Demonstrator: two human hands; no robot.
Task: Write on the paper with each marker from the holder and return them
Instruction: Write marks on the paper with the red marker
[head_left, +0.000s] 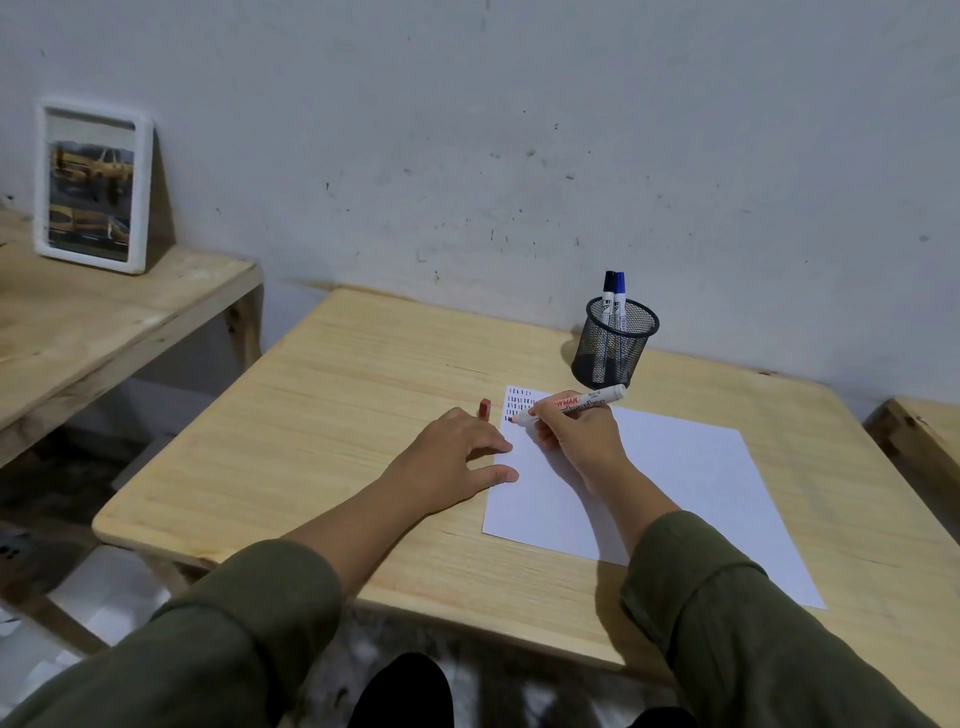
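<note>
Red marker (576, 405) sits pinched in the right grip (574, 434); left grip (457, 460), fingers flat, steadies the paper (675, 483). Keep strokes short and light.

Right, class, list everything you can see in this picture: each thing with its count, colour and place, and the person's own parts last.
Table: one, pale wood, centre.
Paper: one, white, on the table's right half, small red and blue marks in its far left corner.
Red marker: one, white barrel, tip on the paper.
Cap: one, red, on the table left of the paper.
Holder: one, black mesh, behind the paper.
Markers in holder: two, black and blue caps.
Picture frame: one, white, on the left bench.
Left hand: flat at the paper's edge.
Right hand: grips the red marker.
</note>
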